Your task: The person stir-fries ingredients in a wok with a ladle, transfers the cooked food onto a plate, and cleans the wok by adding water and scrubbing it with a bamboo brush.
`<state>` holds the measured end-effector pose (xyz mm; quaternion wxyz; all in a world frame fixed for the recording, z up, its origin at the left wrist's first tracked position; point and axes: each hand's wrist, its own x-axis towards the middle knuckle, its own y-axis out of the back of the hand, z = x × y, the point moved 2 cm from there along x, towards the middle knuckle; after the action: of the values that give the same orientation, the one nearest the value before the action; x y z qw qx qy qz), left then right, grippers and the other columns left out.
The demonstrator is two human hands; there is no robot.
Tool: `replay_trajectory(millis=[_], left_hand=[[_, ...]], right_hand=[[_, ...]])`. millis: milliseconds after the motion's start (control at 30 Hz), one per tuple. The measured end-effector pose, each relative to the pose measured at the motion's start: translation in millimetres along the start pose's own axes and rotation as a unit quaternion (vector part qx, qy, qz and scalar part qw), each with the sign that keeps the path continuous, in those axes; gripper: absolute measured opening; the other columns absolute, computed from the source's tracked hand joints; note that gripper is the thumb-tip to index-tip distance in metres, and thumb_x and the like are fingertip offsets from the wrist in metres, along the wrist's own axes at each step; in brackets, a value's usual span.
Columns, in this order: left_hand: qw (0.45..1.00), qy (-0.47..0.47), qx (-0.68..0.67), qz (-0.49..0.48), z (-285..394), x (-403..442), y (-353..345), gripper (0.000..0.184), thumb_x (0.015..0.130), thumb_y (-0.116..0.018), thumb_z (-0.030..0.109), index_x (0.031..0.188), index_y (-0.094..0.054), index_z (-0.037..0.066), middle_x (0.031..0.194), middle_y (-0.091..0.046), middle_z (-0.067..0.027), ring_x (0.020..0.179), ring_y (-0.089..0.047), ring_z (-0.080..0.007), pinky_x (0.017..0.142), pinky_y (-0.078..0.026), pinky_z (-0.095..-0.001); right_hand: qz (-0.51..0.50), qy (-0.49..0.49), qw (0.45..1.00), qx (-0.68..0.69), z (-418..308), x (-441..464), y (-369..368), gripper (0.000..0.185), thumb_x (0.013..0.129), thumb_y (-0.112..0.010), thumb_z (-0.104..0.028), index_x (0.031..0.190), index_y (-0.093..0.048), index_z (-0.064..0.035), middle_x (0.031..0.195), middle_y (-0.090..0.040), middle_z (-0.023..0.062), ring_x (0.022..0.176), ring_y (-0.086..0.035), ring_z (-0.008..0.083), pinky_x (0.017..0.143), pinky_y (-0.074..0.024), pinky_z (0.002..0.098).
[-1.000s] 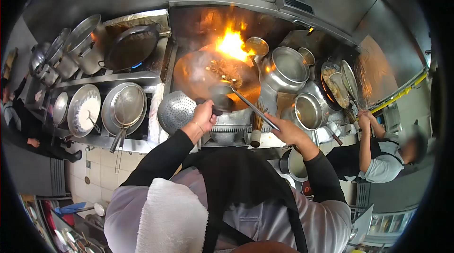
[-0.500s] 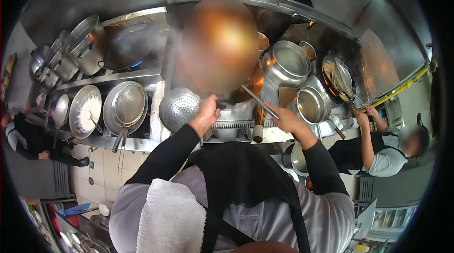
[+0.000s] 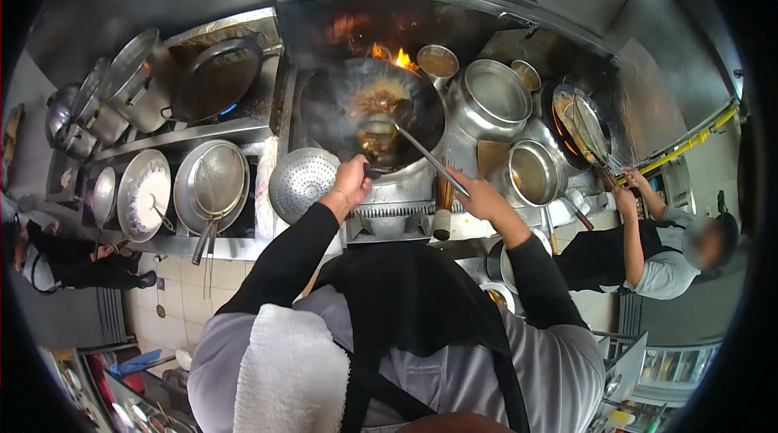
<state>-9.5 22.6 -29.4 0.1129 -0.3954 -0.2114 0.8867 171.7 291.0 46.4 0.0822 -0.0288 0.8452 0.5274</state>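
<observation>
A dark wok [image 3: 320,113] sits on the burner in front of me, with browned food [image 3: 379,98] in it and haze above. My left hand [image 3: 352,178] is closed around the wok's short handle at its near edge. In my right hand [image 3: 484,200] is the long handle of a metal ladle [image 3: 377,127], which slants left into the wok. The ladle's bowl lies in the food, partly blurred. Orange flames [image 3: 397,57] rise at the wok's far rim.
A perforated strainer [image 3: 301,183] lies left of the wok, a bamboo brush [image 3: 443,210] to its near right. Metal pots [image 3: 496,101] crowd the right side. A co-worker [image 3: 648,247] at right holds a wire strainer over another wok [image 3: 559,137]. Another person [image 3: 65,255] stands far left.
The large blurred orange glow over the wok has gone, and the wok, its food and smaller flames now show. Both my hands have shifted slightly, keeping their holds.
</observation>
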Motion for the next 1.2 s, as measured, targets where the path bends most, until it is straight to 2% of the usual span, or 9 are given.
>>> replay_trajectory(millis=[200,300,433,700,767,833,900,1067,1200], left_hand=[[0.998,-0.052,0.024,-0.023,-37,-55,37,0.010,0.091,-0.059,0.018,0.097,-0.058,0.010,0.080,-0.055,-0.0038,0.046,-0.042,-0.0146,0.038,-0.029,-0.0283],[1.000,-0.025,0.001,0.004,-20,-29,30,0.020,0.090,-0.060,0.016,0.075,-0.054,0.004,0.063,-0.048,-0.0059,0.041,-0.042,-0.0166,0.036,-0.031,-0.0328],[0.999,-0.008,0.007,-0.036,-6,45,13,0.016,0.091,-0.059,0.018,0.082,-0.055,0.006,0.067,-0.051,-0.0052,0.042,-0.040,-0.0152,0.038,-0.031,-0.0296],[0.992,0.016,0.041,-0.121,1,11,37,0.036,0.100,-0.061,0.049,0.090,-0.062,0.014,0.069,-0.058,0.0007,0.044,-0.046,-0.0113,0.037,-0.030,-0.0247],[0.986,0.052,0.062,-0.145,13,-32,69,0.035,0.101,-0.059,0.047,0.093,-0.061,0.013,0.070,-0.060,-0.0002,0.043,-0.046,-0.0107,0.036,-0.031,-0.0246],[0.991,0.048,0.058,-0.109,22,-63,109,0.037,0.100,-0.060,0.048,0.095,-0.061,0.011,0.068,-0.061,-0.0021,0.042,-0.047,-0.0111,0.035,-0.031,-0.0245],[0.998,0.031,0.040,-0.044,23,-75,158,0.038,0.100,-0.060,0.047,0.096,-0.061,0.010,0.070,-0.063,-0.0054,0.041,-0.048,-0.0116,0.036,-0.033,-0.0238],[1.000,0.012,-0.003,0.021,58,-88,210,0.038,0.100,-0.059,0.047,0.097,-0.062,0.009,0.071,-0.065,-0.0080,0.041,-0.049,-0.0111,0.034,-0.033,-0.0216],[0.999,0.001,0.048,-0.026,84,-63,208,0.040,0.101,-0.058,0.048,0.095,-0.062,0.008,0.069,-0.065,-0.0103,0.040,-0.047,-0.0115,0.034,-0.032,-0.0228]], right_hand=[[0.229,0.041,0.966,0.116,0,5,-33,0.070,0.092,-0.060,-0.010,0.157,-0.039,-0.0240,0.107,-0.069,0.0298,0.093,-0.067,0.0502,0.082,-0.0539,0.0535],[0.135,-0.128,0.970,0.158,-7,-13,27,0.069,0.092,-0.059,-0.010,0.157,-0.039,-0.0213,0.112,-0.067,0.0319,0.101,-0.066,0.0492,0.086,-0.0538,0.0493],[0.193,-0.107,0.975,0.031,29,45,96,0.068,0.093,-0.059,-0.007,0.157,-0.036,-0.0110,0.128,-0.062,0.0312,0.118,-0.061,0.0468,0.097,-0.0511,0.0462],[0.188,-0.114,0.969,-0.112,148,288,56,0.044,0.090,-0.059,-0.007,0.132,-0.054,0.0017,0.099,-0.071,0.0299,0.094,-0.069,0.0473,0.081,-0.0556,0.0550],[0.088,-0.294,0.876,0.372,150,307,40,0.035,0.091,-0.058,-0.008,0.124,-0.057,0.0034,0.099,-0.072,0.0285,0.092,-0.070,0.0462,0.078,-0.0561,0.0532],[0.007,-0.302,0.904,0.301,149,297,33,0.039,0.093,-0.056,-0.010,0.132,-0.055,-0.0057,0.105,-0.071,0.0281,0.100,-0.067,0.0481,0.086,-0.0538,0.0543],[0.172,-0.158,0.972,-0.041,88,242,56,0.047,0.091,-0.057,-0.008,0.137,-0.054,-0.0060,0.115,-0.070,0.0269,0.108,-0.066,0.0455,0.092,-0.0530,0.0509],[0.260,-0.220,0.940,-0.034,110,142,61,0.067,0.088,-0.060,-0.009,0.153,-0.044,-0.0129,0.117,-0.067,0.0305,0.110,-0.066,0.0448,0.096,-0.0519,0.0503],[0.183,-0.342,0.916,-0.100,112,126,68,0.069,0.084,-0.069,-0.013,0.146,-0.044,0.0035,0.111,-0.069,0.0303,0.103,-0.069,0.0447,0.090,-0.0552,0.0504]])
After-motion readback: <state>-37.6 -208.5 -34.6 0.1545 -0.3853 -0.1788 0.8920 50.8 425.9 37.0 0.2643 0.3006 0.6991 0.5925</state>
